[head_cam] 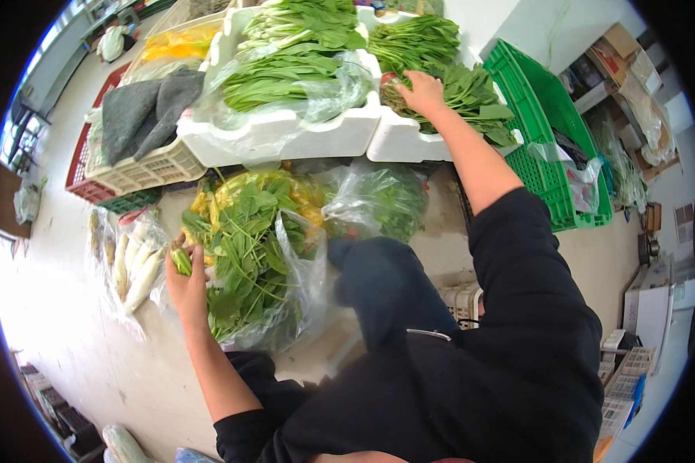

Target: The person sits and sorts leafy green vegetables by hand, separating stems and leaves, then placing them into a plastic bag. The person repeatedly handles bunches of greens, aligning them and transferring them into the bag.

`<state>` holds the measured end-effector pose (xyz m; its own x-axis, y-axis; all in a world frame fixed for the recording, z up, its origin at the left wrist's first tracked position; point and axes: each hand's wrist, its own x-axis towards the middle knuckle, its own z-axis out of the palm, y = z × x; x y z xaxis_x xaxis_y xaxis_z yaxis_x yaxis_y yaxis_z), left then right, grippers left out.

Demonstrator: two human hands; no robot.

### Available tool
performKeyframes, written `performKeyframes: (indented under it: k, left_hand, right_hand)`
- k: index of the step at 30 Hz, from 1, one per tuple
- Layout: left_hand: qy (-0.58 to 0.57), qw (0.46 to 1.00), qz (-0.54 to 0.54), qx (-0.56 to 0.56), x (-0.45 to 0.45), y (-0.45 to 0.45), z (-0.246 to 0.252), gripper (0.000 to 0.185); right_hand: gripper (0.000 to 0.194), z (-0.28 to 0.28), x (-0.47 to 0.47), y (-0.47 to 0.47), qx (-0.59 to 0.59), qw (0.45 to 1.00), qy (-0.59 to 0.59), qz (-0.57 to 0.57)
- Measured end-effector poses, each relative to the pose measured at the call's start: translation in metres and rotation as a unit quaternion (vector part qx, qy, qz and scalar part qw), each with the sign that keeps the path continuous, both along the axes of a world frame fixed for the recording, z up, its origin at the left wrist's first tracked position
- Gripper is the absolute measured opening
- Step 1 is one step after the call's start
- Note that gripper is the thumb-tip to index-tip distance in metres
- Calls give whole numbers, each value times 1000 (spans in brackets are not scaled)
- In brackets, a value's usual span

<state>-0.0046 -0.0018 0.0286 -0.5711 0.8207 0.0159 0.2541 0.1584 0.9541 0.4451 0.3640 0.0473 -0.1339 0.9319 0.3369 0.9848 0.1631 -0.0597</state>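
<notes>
My left hand (189, 285) is closed around a small bunch of green stems (181, 260), at the left side of an open clear plastic bag (305, 272). Loose leafy greens (246, 243) fill that bag and spill over its edge. My right hand (424, 92) reaches into the right white foam box (408, 142). Its fingers are over bunched leafy greens (466, 95), near root ends with a bit of red. Whether those fingers grip a bunch cannot be made out. The left foam box (301, 142) holds longer-leaved green bunches (281, 75).
A green plastic crate (547, 133) stands right of the foam boxes. At left, a dark grey cloth (136, 113) covers a beige crate (150, 173). Bagged white radishes (139, 266) lie on the floor. Another bag of greens (382, 202) sits under the boxes. A person (113, 41) crouches far off.
</notes>
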Motion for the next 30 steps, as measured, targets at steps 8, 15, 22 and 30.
performKeyframes:
  k: [8, 15, 22, 30]
  left_hand:
    - [-114, 990, -27, 82, -11, -9, 6, 69]
    - [-139, 976, -90, 142, -11, -10, 4, 83]
    - [-265, 948, -167, 65, -31, -25, 15, 75]
    - [-398, 900, -177, 30, -23, -25, 24, 53]
  right_hand:
    - [29, 67, -209, -177, -259, 761, 406, 435]
    - [40, 24, -339, -287, -358, 677, 473, 435]
    - [29, 8, -350, -263, -492, 546, 508, 448]
    - [16, 11, -343, -248, -329, 696, 379, 514]
